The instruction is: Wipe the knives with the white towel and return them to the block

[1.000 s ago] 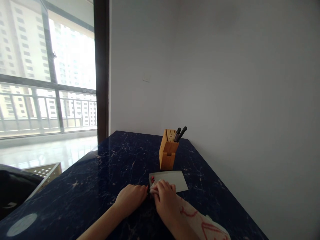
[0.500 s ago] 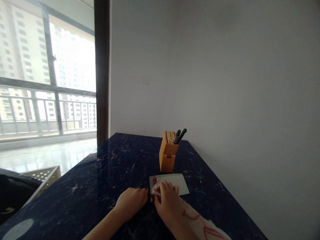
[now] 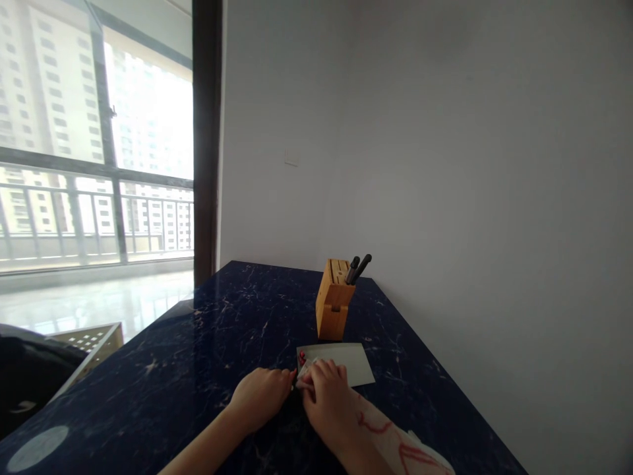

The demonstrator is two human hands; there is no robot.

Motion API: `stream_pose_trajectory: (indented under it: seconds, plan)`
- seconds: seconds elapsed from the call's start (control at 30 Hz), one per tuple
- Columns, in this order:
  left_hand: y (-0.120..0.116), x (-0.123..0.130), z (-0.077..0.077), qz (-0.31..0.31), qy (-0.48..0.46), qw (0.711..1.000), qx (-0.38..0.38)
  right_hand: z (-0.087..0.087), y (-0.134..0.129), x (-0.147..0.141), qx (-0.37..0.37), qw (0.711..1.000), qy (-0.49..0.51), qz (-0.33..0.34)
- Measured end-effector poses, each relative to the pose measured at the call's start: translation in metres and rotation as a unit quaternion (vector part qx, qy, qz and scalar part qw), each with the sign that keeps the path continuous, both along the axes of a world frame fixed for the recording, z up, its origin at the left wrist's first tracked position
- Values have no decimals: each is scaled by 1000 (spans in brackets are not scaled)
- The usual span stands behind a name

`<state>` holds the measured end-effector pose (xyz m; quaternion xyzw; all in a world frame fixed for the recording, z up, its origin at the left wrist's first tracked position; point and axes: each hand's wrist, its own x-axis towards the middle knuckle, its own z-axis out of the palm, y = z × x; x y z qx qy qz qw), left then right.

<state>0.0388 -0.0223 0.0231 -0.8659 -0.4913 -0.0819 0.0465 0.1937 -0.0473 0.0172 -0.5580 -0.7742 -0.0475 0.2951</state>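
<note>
A: Where's the crumpled, whitish, thin piece [image 3: 303, 381]?
B: At the near left corner of the flat, pale, rectangular board [image 3: 356, 366], with the right hand [image 3: 327, 402] pinching it narrowly between thumb and fingers.

A: And the left hand [image 3: 260, 396]?
B: Just off that corner, fingers curled in. I can't tell whether it grips anything; a bit of red shows at its fingertips.

A: So which step is this?
B: Close fingerwork at the corner, I'd judge. Any next move there calls for a light pinch, clear of the small, glossy red pieces [image 3: 302, 357] by the board's left edge.

A: What's farther out?
B: Whitish, soft-looking material with red markings [image 3: 390, 432] lies beside the right forearm, towards the near right of the dark-blue, marbled table [image 3: 237, 316]. Just past the board's far edge stands a light-brown wooden knife block [image 3: 332, 313] with black-handled knives [image 3: 363, 265].
</note>
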Motion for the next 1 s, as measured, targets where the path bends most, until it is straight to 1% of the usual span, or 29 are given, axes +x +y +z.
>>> stream_pose_trajectory:
  seconds: [0.2, 0.37, 0.47, 0.63, 0.77, 0.87, 1.0]
  plan:
    - [1, 0, 0, -3, -3, 1000, 8, -11, -2, -6, 0, 1000, 17, -21]
    - [4, 0, -5, -3, -5, 1000, 4, -16, 0, -5, -2, 1000, 22, -23]
    - [5, 0, -7, -3, -1, 1000, 5, -15, 0, -4, 3, 1000, 2, -14]
    - [4, 0, -5, -6, 1, 1000, 8, -14, -1, -5, 10, 1000, -18, 2]
    - [4, -1, -6, -5, 1, 1000, 10, -10, 2, -5, 6, 1000, -7, -15]
    - [4, -2, -8, -16, -2, 1000, 19, -7, 6, -5, 0, 999, -9, -31]
    - [6, -3, -9, -35, -6, 999, 31, -3, 7, -6, 5, 999, -31, -12]
